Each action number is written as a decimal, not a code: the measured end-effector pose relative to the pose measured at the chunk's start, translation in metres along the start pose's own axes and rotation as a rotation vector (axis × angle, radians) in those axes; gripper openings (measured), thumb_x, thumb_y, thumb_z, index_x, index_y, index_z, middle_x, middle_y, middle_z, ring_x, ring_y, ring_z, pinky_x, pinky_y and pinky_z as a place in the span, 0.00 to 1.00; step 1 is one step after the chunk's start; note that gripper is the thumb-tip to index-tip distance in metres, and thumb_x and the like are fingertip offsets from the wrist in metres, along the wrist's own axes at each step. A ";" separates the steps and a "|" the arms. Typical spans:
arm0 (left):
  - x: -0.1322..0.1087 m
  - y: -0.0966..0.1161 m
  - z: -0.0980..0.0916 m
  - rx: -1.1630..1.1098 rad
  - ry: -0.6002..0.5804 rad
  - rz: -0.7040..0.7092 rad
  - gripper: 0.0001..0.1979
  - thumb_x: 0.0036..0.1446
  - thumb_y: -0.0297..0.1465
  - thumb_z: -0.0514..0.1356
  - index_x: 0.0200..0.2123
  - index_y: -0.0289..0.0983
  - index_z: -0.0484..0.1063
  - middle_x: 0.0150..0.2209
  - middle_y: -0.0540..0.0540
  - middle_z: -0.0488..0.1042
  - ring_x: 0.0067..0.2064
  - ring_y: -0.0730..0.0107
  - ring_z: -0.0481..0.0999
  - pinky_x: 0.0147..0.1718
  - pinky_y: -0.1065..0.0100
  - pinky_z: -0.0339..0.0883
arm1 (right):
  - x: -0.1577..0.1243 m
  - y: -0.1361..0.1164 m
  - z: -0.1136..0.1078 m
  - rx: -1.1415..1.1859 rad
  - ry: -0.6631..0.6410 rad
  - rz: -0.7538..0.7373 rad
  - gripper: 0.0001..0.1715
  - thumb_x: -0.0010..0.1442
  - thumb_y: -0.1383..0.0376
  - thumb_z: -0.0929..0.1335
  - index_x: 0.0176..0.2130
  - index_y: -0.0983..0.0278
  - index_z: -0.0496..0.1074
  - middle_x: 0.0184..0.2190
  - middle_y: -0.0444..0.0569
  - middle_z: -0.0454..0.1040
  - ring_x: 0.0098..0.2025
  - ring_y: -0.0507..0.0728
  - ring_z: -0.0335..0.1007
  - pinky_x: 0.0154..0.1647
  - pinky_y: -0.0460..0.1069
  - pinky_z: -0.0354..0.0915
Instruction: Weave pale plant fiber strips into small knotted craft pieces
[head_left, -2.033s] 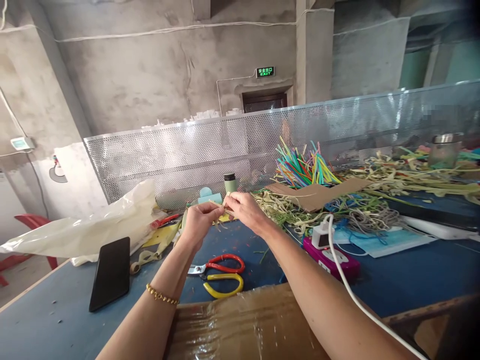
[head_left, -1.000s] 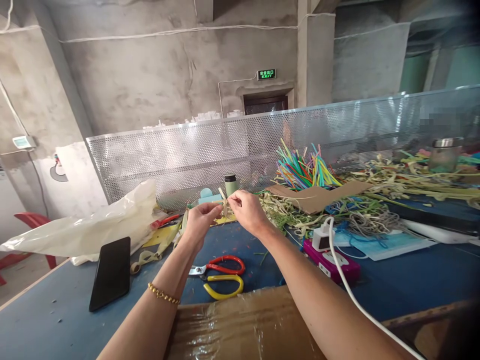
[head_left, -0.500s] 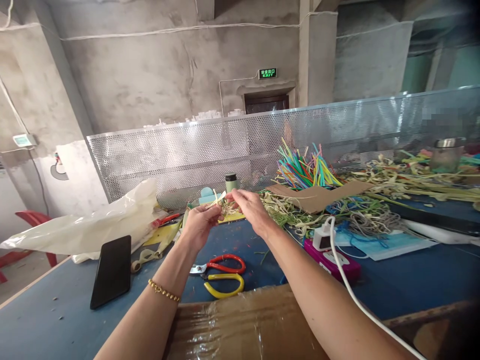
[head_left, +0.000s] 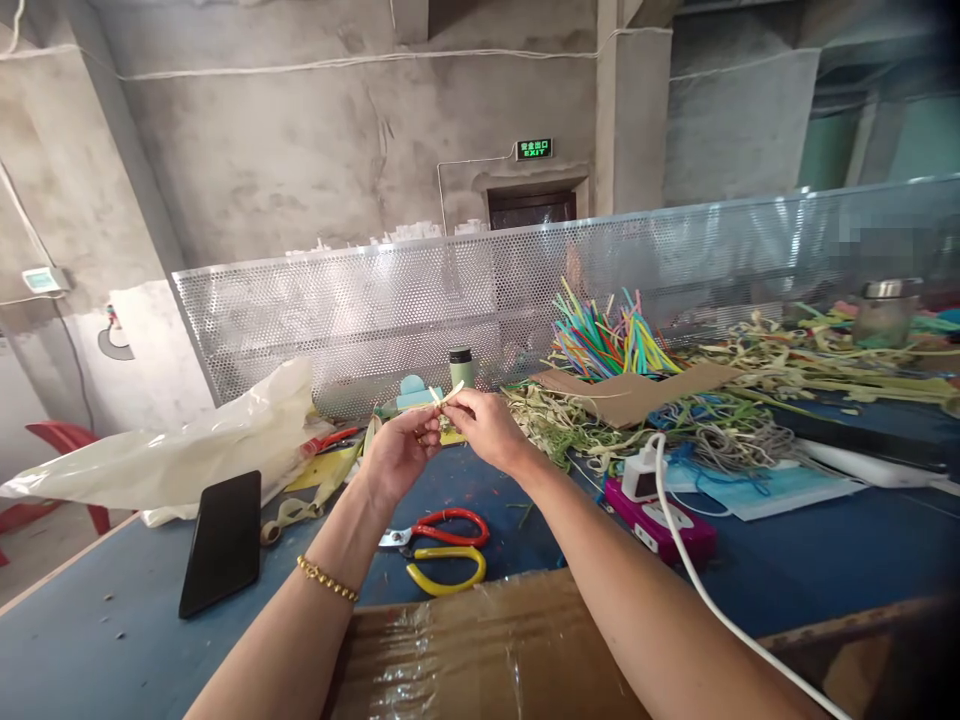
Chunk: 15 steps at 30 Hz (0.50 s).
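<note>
Both of my hands are raised over the blue table and pinch a thin pale yellow strip between their fingertips. My left hand, with a gold bracelet on its wrist, grips the strip from the left. My right hand is closed on it from the right, and the strip's ends stick up above the fingers. Below the hands lie red-handled scissors and yellow-handled scissors.
A black phone and a pale plastic bag lie at the left. A taped cardboard box is at the near edge. A heap of strips, colourful sticks, a purple power strip with white cable, and a perforated metal screen stand behind.
My hands have stayed together over the same spot, working the strip between the fingers; its ends shifted from sideways to pointing upward. Nothing else on the table moved.
</note>
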<state>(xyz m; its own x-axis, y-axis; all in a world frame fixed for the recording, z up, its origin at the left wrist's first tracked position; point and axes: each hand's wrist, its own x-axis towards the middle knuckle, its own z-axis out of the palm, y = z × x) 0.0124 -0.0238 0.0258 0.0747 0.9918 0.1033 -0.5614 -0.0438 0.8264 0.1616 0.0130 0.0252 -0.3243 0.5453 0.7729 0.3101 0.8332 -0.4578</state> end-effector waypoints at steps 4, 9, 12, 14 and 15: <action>0.000 0.003 -0.001 -0.044 -0.005 -0.021 0.06 0.53 0.19 0.58 0.26 0.29 0.73 0.20 0.49 0.69 0.20 0.82 0.65 0.20 0.77 0.61 | 0.001 -0.003 0.000 -0.070 -0.005 -0.106 0.13 0.61 0.72 0.66 0.25 0.65 0.71 0.26 0.44 0.68 0.30 0.52 0.62 0.34 0.47 0.56; -0.002 0.006 -0.004 -0.053 -0.022 0.011 0.08 0.55 0.18 0.57 0.26 0.29 0.72 0.20 0.49 0.68 0.19 0.82 0.63 0.19 0.78 0.60 | 0.000 0.002 0.002 -0.020 -0.016 -0.193 0.11 0.63 0.70 0.66 0.29 0.66 0.74 0.27 0.45 0.69 0.30 0.51 0.64 0.35 0.47 0.58; -0.003 0.009 -0.006 -0.050 -0.103 0.017 0.07 0.57 0.21 0.57 0.28 0.29 0.74 0.22 0.47 0.71 0.20 0.80 0.66 0.21 0.76 0.63 | -0.001 0.004 0.004 0.083 -0.001 -0.120 0.12 0.63 0.67 0.65 0.29 0.66 0.74 0.25 0.45 0.69 0.28 0.51 0.65 0.32 0.47 0.59; -0.001 0.009 -0.008 -0.054 -0.170 0.050 0.08 0.60 0.28 0.58 0.32 0.29 0.76 0.28 0.44 0.75 0.25 0.75 0.71 0.26 0.72 0.68 | -0.001 0.003 0.005 0.230 0.022 0.018 0.12 0.63 0.63 0.65 0.31 0.66 0.74 0.23 0.44 0.69 0.25 0.51 0.65 0.28 0.46 0.60; 0.000 0.009 -0.009 -0.051 -0.174 0.080 0.10 0.60 0.31 0.59 0.34 0.29 0.76 0.30 0.42 0.76 0.27 0.73 0.73 0.28 0.71 0.69 | -0.001 0.002 0.006 0.319 0.045 0.088 0.12 0.63 0.61 0.66 0.32 0.66 0.74 0.23 0.44 0.69 0.23 0.50 0.64 0.26 0.46 0.60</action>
<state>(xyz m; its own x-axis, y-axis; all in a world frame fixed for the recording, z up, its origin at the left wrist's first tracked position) 0.0000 -0.0233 0.0277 0.1670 0.9495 0.2655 -0.6123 -0.1112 0.7828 0.1573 0.0149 0.0205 -0.2667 0.6181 0.7394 0.0373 0.7733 -0.6330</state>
